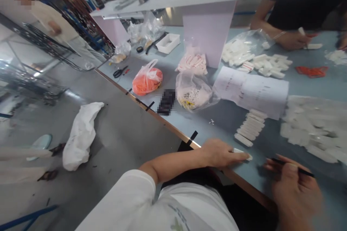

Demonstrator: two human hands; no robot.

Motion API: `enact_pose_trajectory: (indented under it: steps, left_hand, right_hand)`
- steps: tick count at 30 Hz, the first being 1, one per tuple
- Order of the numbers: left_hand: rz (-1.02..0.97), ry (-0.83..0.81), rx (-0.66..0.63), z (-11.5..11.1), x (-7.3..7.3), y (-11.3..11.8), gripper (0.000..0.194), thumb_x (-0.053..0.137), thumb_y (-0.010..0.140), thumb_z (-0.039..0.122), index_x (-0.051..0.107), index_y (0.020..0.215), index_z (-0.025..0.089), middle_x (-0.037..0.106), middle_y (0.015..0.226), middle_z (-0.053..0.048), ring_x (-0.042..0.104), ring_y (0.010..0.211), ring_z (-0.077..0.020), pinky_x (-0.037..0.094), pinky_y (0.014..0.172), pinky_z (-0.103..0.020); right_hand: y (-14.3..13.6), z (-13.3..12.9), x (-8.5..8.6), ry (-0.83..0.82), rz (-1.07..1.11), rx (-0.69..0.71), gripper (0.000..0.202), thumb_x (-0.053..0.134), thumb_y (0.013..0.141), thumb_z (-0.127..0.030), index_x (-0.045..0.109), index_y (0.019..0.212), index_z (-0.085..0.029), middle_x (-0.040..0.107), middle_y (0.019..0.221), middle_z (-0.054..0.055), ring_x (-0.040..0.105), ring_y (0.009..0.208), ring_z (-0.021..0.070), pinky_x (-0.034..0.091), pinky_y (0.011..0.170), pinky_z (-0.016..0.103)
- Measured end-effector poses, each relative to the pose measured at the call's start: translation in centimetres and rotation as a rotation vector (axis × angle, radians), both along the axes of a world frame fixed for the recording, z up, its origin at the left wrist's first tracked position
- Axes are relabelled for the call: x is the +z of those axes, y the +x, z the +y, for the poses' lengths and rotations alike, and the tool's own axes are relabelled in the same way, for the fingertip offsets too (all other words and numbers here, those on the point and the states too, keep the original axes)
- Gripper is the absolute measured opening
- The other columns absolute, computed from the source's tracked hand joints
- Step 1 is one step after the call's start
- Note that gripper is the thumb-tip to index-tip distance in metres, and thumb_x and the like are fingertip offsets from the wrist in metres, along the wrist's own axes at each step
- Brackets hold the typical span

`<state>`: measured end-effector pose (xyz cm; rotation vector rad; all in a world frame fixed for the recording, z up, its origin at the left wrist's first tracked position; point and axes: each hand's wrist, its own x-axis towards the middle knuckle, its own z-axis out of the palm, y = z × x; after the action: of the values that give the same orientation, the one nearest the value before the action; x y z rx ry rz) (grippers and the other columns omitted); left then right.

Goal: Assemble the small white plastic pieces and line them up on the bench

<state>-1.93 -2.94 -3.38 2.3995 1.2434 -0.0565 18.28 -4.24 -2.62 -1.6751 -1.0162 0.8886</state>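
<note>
My left hand [218,152] rests at the table's front edge, thumb and fingers closed on a small white plastic piece [238,150]. To the right, my right hand [296,189] grips a thin black pen-like tool [306,172]; its exact kind is unclear. The two hands are apart. Just beyond my left hand lies a neat row of similar white pieces [249,129]. A clear bag of white pieces [309,126] is spread beyond my right hand. Printed sheets [255,88] lie behind the row.
Along the table stand a bag with orange contents [148,81], a bag of small pale parts [193,94], a dark pixelated object [166,101], scissors [119,73] and a white tray [168,43]. Across the table a co-worker's hand [294,39] handles a white piece. A white sack [81,135] lies on the floor.
</note>
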Motion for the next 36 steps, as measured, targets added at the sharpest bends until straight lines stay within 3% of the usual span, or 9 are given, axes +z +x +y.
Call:
enact_pose_trajectory:
  steps: [5,9,16,22,30,33,36]
  left_hand:
    - [-0.006,-0.015,-0.010,0.2,0.0,0.0,0.046,0.035,0.101,0.049,0.043,0.146,0.047,0.066,0.086,-0.001,0.060,0.070,-0.0165,0.036,0.060,-0.028]
    - [-0.017,-0.116,-0.003,0.5,0.2,0.0,0.047,0.033,0.101,0.049,0.043,0.146,0.047,0.066,0.091,0.000,0.059,0.074,-0.0161,0.033,0.060,-0.027]
    - [-0.018,-0.133,-0.048,0.7,0.5,0.0,0.050,0.036,0.100,0.039,0.038,0.149,0.047,0.069,0.097,-0.002,0.062,0.075,-0.0179,0.036,0.060,-0.028]
    - [-0.015,-0.131,-0.040,0.4,0.5,-0.1,0.047,0.036,0.100,0.047,0.041,0.147,0.046,0.070,0.098,-0.002,0.061,0.073,-0.0177,0.036,0.058,-0.028]
    - [-0.015,0.056,-0.096,0.0,-0.5,0.4,0.043,0.038,0.100,0.036,0.049,0.142,0.037,0.069,0.086,-0.002,0.060,0.070,-0.0177,0.033,0.056,-0.027]
    - [-0.005,0.004,-0.086,0.2,0.0,0.3,0.043,0.038,0.101,0.040,0.047,0.143,0.040,0.070,0.090,-0.002,0.061,0.069,-0.0173,0.033,0.054,-0.027]
    - [0.006,-0.032,-0.095,0.4,0.6,0.1,0.046,0.036,0.101,0.040,0.042,0.147,0.041,0.071,0.095,-0.002,0.064,0.072,-0.0184,0.035,0.054,-0.027]
  right_hand:
    - [0.2,-0.2,0.5,-0.019,-0.032,0.020,0.048,0.059,0.079,-0.073,0.067,0.091,-0.027,0.069,0.073,0.008,0.067,0.060,0.0262,0.052,0.060,0.043]
    - [0.5,-0.4,0.0,-0.024,-0.014,0.023,0.044,0.060,0.082,-0.067,0.068,0.094,-0.026,0.070,0.073,0.005,0.067,0.061,0.0229,0.053,0.059,0.037]
    - [0.2,-0.4,0.3,-0.012,0.014,0.023,0.034,0.060,0.081,-0.068,0.069,0.088,-0.035,0.069,0.075,0.009,0.065,0.061,0.0273,0.051,0.059,0.045]
    - [-1.1,-0.3,2.5,-0.054,-0.066,0.006,0.038,0.052,0.078,-0.074,0.064,0.082,-0.038,0.064,0.073,0.015,0.065,0.065,0.0302,0.047,0.066,0.053]
    - [-1.9,-0.7,4.5,-0.160,-0.177,0.008,0.038,0.044,0.081,-0.074,0.061,0.078,-0.040,0.067,0.078,0.018,0.068,0.077,0.0348,0.048,0.068,0.057]
    - [-1.6,-0.5,4.6,-0.190,-0.183,0.027,0.032,0.049,0.079,-0.070,0.061,0.077,-0.040,0.068,0.078,0.016,0.069,0.079,0.0356,0.050,0.068,0.057]
    - [-1.0,0.1,3.6,-0.183,-0.175,0.052,0.025,0.059,0.073,-0.061,0.061,0.075,-0.037,0.069,0.074,0.012,0.071,0.076,0.0339,0.054,0.072,0.055]
